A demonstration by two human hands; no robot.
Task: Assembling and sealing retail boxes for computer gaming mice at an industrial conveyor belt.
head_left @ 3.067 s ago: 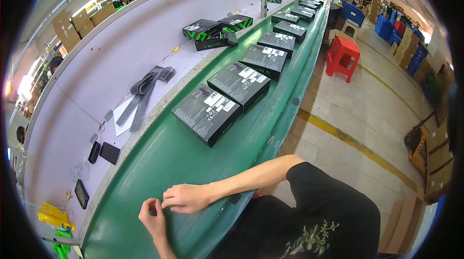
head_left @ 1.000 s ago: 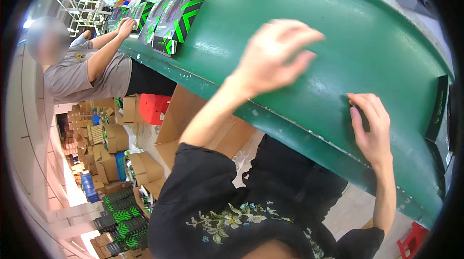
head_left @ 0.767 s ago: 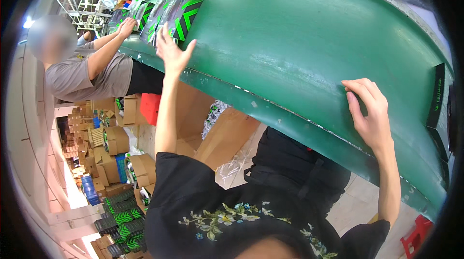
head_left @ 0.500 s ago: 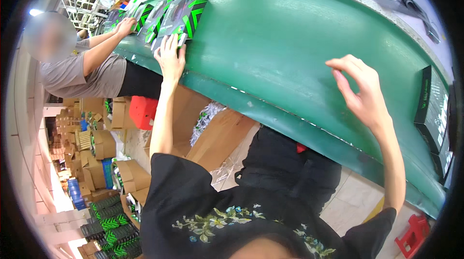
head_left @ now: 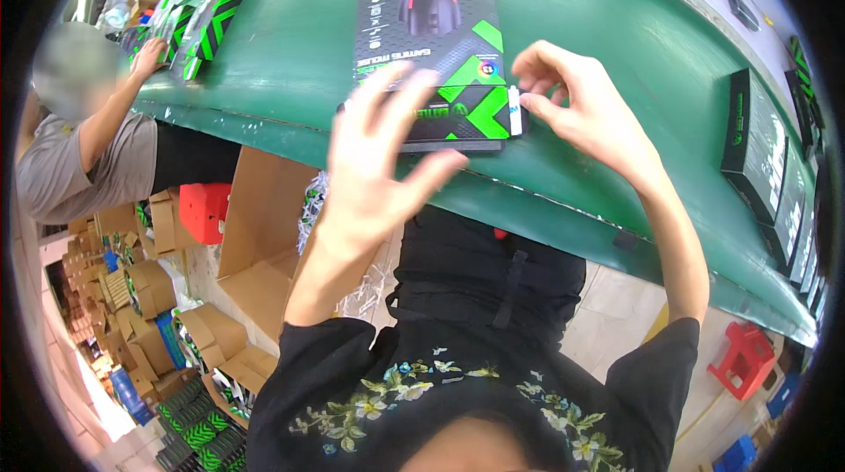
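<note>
Overlapping the box (head_left: pixel 446 47), the left hand (head_left: pixel 374 168) splays wide; the right hand (head_left: pixel 583 104) curls narrowly at the box's edge, contact unclear.

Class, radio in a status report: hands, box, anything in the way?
Left hand open over the box, hiding part of it. Right hand at its right edge, grip unclear. Printed mouse facing up.

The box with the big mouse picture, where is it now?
In the head view, the box is at upper centre on the green surface, partly behind the left hand, with the right hand by its right edge.
</note>
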